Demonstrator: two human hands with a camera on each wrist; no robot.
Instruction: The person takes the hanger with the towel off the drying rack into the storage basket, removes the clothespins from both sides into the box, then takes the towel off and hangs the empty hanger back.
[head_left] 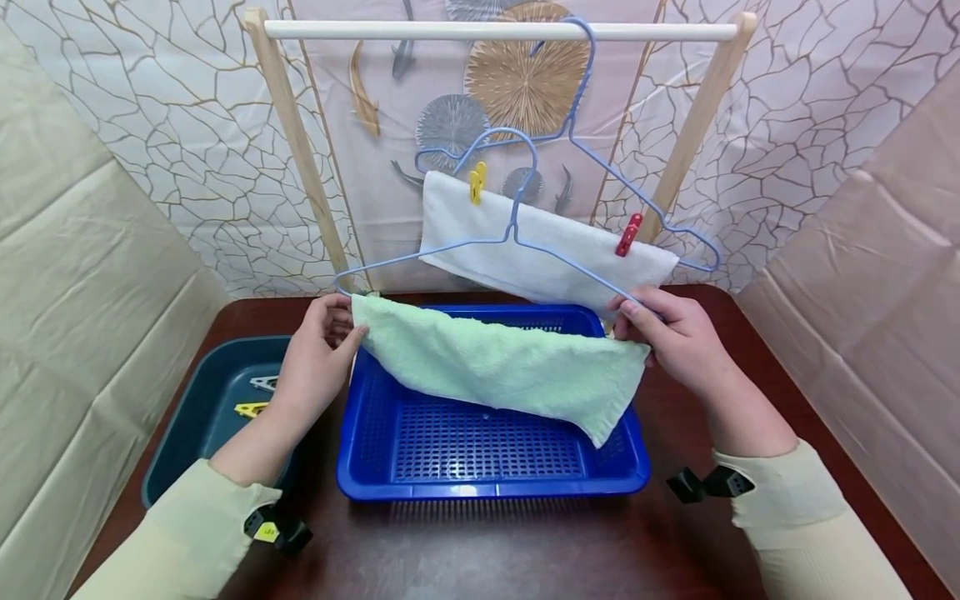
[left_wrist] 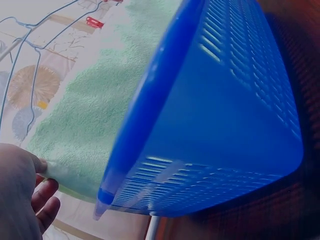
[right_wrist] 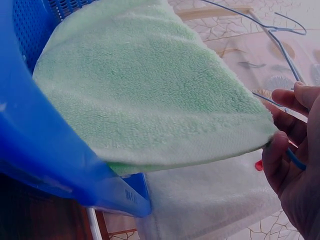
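Observation:
A pale green towel (head_left: 480, 354) spreads over a blue basket (head_left: 491, 490), its bottom edge sagging. My left hand (head_left: 318, 358) pinches the towel's left corner, beside the left end of a blue wire hanger (head_left: 513, 225). With thumb and fingers, my right hand (head_left: 678, 333) grips the hanger's right arm. The right wrist view shows the towel's right corner (right_wrist: 260, 135) also held at that hand's fingers. The hanger's lower bar is hidden by the towel. Behind, a white towel (head_left: 540, 237) hangs from a second hanger (head_left: 592, 150), with a yellow clothespin (head_left: 477, 183) and a red clothespin (head_left: 628, 235) on it.
A rack with a white bar (head_left: 450, 31) and wooden posts stands at the back, carrying the second hanger. Left of the basket lies a dark teal tray (head_left: 213, 375) with a yellow clothespin (head_left: 250, 409) and a grey clothespin (head_left: 264, 383). Fabric walls enclose the brown table (head_left: 495, 550).

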